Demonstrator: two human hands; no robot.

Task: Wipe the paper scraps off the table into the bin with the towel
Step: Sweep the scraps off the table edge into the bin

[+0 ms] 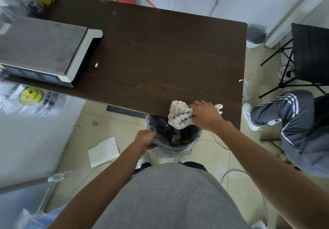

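**Towel at the table edge, bin held under it**

Right now the person's right hand (204, 115) is clenching a bunched white towel (179, 116), fingers wrapped over its right side, and is holding it at the near edge of the dark wooden table (160, 50). The lower part of the towel is hanging past that edge, over the open mouth of the bin (175, 137). A small bit of towel is poking out on the far side of the hand, resting on the tabletop.

The left hand (146, 138) is gripping the left rim of the bin, fingers curled over the clear plastic liner, and is keeping the bin tucked partly under the table edge, directly below the towel. Inside the bin, dark contents and some pale scraps are showing, though they are too blurred to tell apart.

Two paper scraps are lying on the table: one (96, 65) well off to the left of the towel hand and farther back, near a weighing scale (41, 50), and another (240, 80) at the right-hand table edge, beyond the towel hand. A white sheet of paper (103, 151) is lying on the floor just left of the hand on the bin. A seated person's leg (292, 121) in grey striped trousers is showing to the right.
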